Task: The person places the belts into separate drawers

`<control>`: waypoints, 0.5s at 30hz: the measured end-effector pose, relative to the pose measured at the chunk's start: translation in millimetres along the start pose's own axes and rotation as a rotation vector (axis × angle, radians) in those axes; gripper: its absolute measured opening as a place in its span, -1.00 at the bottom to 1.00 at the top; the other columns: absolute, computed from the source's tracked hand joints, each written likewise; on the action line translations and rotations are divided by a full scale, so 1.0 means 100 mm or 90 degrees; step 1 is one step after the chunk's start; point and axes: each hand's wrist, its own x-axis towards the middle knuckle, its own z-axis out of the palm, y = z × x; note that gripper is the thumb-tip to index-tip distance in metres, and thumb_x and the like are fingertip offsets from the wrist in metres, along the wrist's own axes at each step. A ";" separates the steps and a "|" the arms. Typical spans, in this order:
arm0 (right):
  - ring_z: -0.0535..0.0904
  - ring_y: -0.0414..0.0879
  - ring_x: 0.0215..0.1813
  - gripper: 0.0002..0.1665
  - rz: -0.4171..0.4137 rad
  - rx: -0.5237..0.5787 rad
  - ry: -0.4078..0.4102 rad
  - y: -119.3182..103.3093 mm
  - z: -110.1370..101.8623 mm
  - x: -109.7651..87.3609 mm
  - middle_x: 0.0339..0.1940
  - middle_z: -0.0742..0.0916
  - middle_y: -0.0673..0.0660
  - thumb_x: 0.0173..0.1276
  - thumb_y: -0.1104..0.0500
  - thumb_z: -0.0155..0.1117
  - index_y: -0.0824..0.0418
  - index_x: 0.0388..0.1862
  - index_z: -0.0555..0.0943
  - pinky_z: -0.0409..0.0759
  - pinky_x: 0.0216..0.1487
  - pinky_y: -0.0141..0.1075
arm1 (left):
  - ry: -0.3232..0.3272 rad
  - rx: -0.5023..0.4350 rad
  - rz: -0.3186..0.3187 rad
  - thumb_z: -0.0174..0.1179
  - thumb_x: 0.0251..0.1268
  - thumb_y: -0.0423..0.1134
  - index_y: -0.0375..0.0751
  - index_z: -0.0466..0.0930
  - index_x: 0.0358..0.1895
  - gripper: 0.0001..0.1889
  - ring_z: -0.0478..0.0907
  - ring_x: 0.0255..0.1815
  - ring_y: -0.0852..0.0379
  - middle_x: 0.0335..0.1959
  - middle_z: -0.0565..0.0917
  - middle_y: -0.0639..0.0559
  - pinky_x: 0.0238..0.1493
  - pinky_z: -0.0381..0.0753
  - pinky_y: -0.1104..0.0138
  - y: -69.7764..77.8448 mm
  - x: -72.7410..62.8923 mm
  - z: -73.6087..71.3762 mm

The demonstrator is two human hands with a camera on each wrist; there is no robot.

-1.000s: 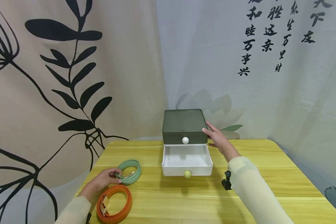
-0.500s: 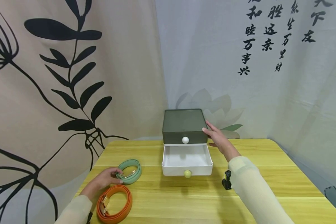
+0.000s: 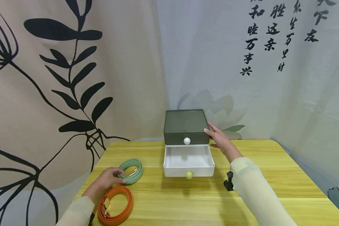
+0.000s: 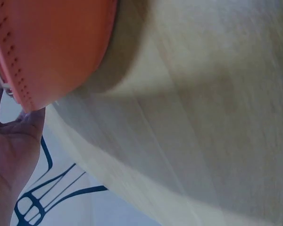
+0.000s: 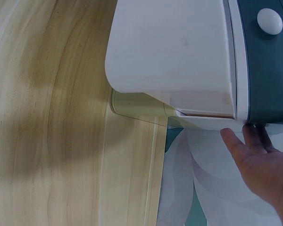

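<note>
My left hand (image 3: 108, 179) pinches the near left side of a coiled mint-green belt (image 3: 138, 172) with a gold-coloured buckle, thumb on one side and fingers on the other. Just below it on the table lies a coiled orange belt (image 3: 127, 211), which fills the upper left of the left wrist view and partly hides the left hand (image 4: 14, 150). My right hand (image 3: 221, 141) rests against the right side of a small two-drawer box (image 3: 186, 122) with a dark green upper part, its fingers extended. The lower white drawer (image 3: 173, 172) is pulled out, showing a bare inside.
The wooden table (image 3: 180, 204) ends at a rounded far right corner. Behind it hangs a curtain (image 3: 135, 78) printed with plants and writing. A white knob (image 3: 187, 141) and a yellow-green knob (image 3: 189, 175) stick out from the drawer fronts.
My left hand and the green belt have shifted slightly up and away in the head view. The right hand, the drawer box and the orange belt stay where they were.
</note>
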 end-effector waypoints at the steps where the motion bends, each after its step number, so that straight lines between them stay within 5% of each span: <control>1: 0.00 0.28 0.56 -0.20 0.000 0.001 -0.001 0.00 0.00 0.00 0.63 -0.04 0.25 0.60 -0.10 -0.04 -0.20 0.64 -0.16 0.13 0.41 0.26 | 0.003 0.006 -0.001 0.52 0.04 -0.15 -0.14 0.67 -0.15 -0.68 0.52 -0.08 0.04 -0.15 0.63 0.01 -0.04 0.52 0.10 0.00 0.00 -0.01; 15: 0.03 0.27 0.56 -0.18 0.000 -0.009 0.007 -0.03 0.01 -0.03 0.63 -0.01 0.25 0.57 -0.15 0.00 -0.22 0.64 -0.14 0.15 0.41 0.24 | 0.020 -0.016 0.007 0.52 0.05 -0.12 -0.23 0.65 -0.03 -0.56 0.53 0.02 -0.05 -0.08 0.65 -0.05 0.07 0.51 0.01 0.11 0.03 -0.11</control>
